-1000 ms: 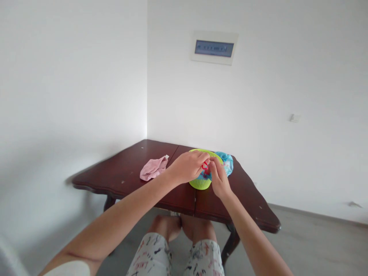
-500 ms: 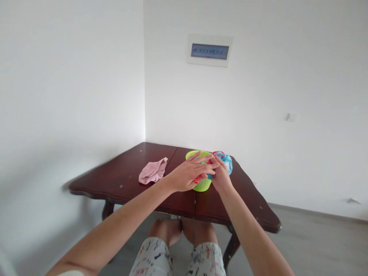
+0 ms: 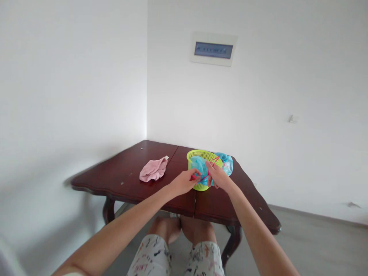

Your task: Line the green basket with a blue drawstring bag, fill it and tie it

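A thin blue plastic bag (image 3: 198, 163) with a red drawstring (image 3: 204, 178) is bunched up at a yellow-green plastic basket (image 3: 191, 154). Whether the bag lies inside the basket or in front of it, I cannot tell. My left hand (image 3: 184, 182) pinches the drawstring at the bag's left side. On the right, my right hand (image 3: 218, 177) is closed on the same drawstring, with a red loop sticking up past the fingers. Behind the right hand, a second blue bag-like bundle (image 3: 228, 164) rests on the table beside the basket.
A crumpled pink cloth (image 3: 153, 169) with a white tag lies left of the basket. Everything stands on a dark red-brown wooden table (image 3: 115, 165) with a wavy edge. White walls meet behind it, one bearing an electrical panel (image 3: 213, 50).
My hands, earlier together with fingers overlapping above the basket, have moved apart and lower. The red drawstring now stretches between them, and more of the blue bag shows.
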`<action>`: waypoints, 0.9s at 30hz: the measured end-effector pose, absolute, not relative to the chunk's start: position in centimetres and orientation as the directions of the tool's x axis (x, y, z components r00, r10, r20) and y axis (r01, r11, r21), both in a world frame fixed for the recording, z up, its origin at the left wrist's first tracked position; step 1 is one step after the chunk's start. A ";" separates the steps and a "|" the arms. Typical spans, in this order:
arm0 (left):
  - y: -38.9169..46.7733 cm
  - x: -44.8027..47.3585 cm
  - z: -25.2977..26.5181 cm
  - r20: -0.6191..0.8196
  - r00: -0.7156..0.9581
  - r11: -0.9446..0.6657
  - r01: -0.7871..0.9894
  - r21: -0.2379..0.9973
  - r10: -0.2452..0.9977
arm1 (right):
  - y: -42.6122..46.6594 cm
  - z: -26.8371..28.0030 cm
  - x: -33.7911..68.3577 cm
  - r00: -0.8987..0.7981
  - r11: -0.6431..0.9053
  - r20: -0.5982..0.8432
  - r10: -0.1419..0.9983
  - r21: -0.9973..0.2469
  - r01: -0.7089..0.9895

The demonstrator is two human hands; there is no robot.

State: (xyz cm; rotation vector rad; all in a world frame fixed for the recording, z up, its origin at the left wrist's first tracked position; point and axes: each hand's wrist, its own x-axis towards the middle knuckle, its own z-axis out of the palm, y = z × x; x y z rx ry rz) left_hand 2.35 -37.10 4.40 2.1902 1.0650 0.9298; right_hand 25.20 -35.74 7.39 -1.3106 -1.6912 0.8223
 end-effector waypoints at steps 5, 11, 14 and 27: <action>-38.7 3.2 4.6 0.633 0.482 -0.794 0.397 0.460 0.607 | -36.3 6.4 23.1 -0.337 0.280 0.120 0.934 -0.831 0.480; -36.8 1.3 4.0 0.811 0.199 -0.770 0.498 0.400 0.550 | -35.0 8.5 24.1 -0.296 0.573 0.510 0.808 -0.564 0.594; -33.7 0.4 2.2 0.761 0.138 -0.713 0.485 0.506 0.634 | -34.2 9.9 25.4 -0.467 0.629 0.609 0.640 -0.066 0.775; -28.3 1.1 -1.5 0.507 0.235 -0.551 0.490 0.675 0.829 | -26.3 16.0 30.3 -0.540 0.351 0.650 0.535 0.411 0.841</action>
